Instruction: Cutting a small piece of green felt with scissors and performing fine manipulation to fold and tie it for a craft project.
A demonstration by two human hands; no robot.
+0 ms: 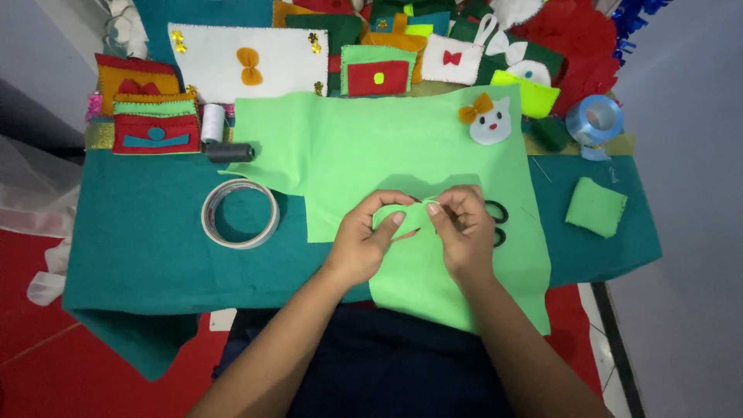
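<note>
Both hands work at the middle of the surface (131, 232): the left hand (364, 240) and the right hand (464, 228) each pinch the top edge of a small light green felt piece (410, 271), fingers closed on it, above the large green felt sheet (348, 147). Thin felt could slip or crease between the fingertips. Black scissors (497, 220) lie half hidden just right of the right hand, where a knuckle might catch them.
</note>
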